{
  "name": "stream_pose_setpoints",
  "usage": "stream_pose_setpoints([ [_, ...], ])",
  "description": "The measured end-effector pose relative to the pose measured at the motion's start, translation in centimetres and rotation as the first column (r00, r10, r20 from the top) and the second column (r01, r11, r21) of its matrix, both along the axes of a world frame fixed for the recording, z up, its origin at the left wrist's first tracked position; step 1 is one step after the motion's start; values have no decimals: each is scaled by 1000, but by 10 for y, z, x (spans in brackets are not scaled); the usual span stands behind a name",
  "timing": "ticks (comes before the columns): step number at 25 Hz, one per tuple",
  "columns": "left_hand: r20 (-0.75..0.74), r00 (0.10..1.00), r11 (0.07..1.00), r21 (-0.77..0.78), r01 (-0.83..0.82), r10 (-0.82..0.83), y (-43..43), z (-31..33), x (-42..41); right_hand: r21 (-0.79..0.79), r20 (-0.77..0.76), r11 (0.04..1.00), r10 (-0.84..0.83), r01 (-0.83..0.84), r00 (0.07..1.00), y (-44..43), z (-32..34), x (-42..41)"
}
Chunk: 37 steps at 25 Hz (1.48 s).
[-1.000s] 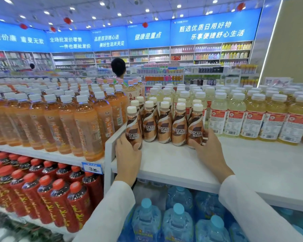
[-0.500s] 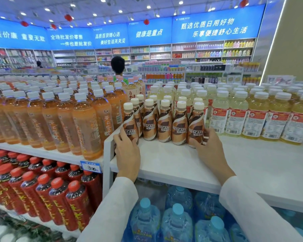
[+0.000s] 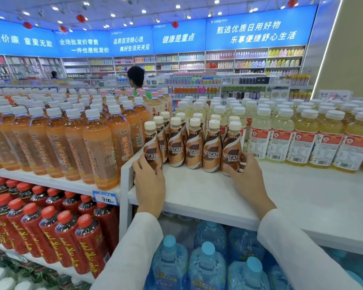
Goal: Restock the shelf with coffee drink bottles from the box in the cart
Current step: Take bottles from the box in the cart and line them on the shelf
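So the coffee bottles (image 3: 194, 149) are up on the white shelf (image 3: 197, 191), five across the front with more rows tucked right behind. They're wedged between the orange tea bottles (image 3: 99, 149) on the left and the pale yellow drinks (image 3: 281, 139) on the right. The left hand (image 3: 150, 181) is curled round the lower body of the leftmost bottle (image 3: 152, 143), which sits right by the shelf's corner. The right hand (image 3: 246, 181) is wrapped round the bottom of the rightmost bottle (image 3: 232, 143). My guess is that grabbing both ends like this is for squeezing the row together and squaring it up, so the labels face out and nothing wanders into the neighbours' space. The leftmost one leans a bit, so it probably needs straightening. There's loads of bare shelf in front of the row, so I'd say the restock is only partway and there's room for more. The box and cart aren't in view, so I can't tell how many are left. Below are blue-capped water jugs (image 3: 208, 264) and red-capped bottles (image 3: 50, 227), not part of this.
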<state>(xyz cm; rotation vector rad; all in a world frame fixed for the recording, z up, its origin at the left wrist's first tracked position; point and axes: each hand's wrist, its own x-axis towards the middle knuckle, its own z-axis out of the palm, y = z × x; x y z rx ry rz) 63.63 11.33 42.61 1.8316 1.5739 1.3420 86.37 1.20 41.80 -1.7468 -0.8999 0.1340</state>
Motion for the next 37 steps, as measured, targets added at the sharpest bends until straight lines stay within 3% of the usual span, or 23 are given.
stream_pose_setpoints([
  [3, 22, 999, 999, -24, 27, -27, -6, -4, -4, -44, -59, 998, 33, -36, 998, -7, 3, -2],
  [7, -6, 996, 994, -60, 91, -92, -31, -11, -14, -107, -6, 993, 56, -56, 998, -56, 8, -12],
  [12, 101, 970, 975, -8, 224, -222, -89, -27, -51, 10, -23, 994, 108, -107, 994, -138, 2, -49],
  [16, 172, 965, 976, -60, 210, -197, -145, -61, -106, 89, -53, 969, 237, -232, 970, -177, -23, -97],
  [20, 248, 969, 968, -242, 60, 1, -198, -114, -175, 98, -121, 905, 423, -413, 898, -168, -75, -150],
  [26, 185, 923, 864, -448, -227, 339, -277, -190, -287, -170, -378, 670, 633, -722, 676, -133, -173, -258],
  [33, 227, 745, 653, -674, -344, 627, -310, -251, -393, -350, -508, 421, 666, -837, 547, -104, -242, -393],
  [37, 138, 707, 525, -769, -365, 694, -301, -297, -458, -460, -491, 332, 678, -823, 548, -91, -274, -463],
])
